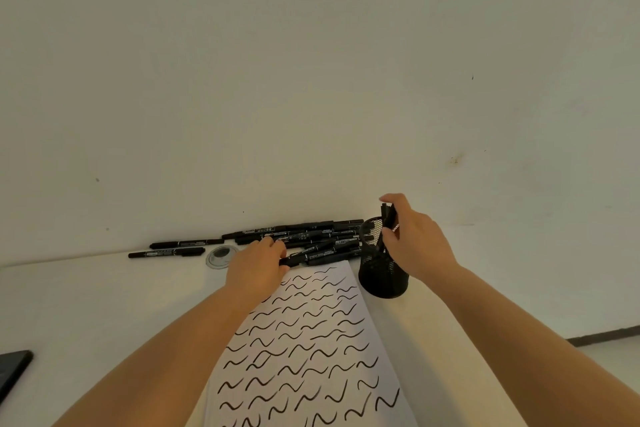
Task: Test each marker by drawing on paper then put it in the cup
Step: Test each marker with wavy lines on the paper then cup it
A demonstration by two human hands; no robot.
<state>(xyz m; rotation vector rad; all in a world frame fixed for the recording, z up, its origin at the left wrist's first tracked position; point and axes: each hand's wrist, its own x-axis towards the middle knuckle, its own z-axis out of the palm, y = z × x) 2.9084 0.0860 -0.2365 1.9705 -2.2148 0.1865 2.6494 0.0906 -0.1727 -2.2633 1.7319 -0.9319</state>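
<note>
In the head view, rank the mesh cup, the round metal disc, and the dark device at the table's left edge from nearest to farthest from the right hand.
Measured from the right hand:
1. Mesh cup: directly beneath and beside the hand, which lowers markers into it.
2. Round metal disc: on the table beyond the left hand, near the wall.
3. Dark device: at the far left edge, partly cut off.

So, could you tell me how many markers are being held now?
2: one marker in the left hand at the pile's near edge, one in the right hand over the cup; its grip may hide more.

Bare forearms, left hand (258, 265), right hand (417, 241); no sleeves visible.
</note>
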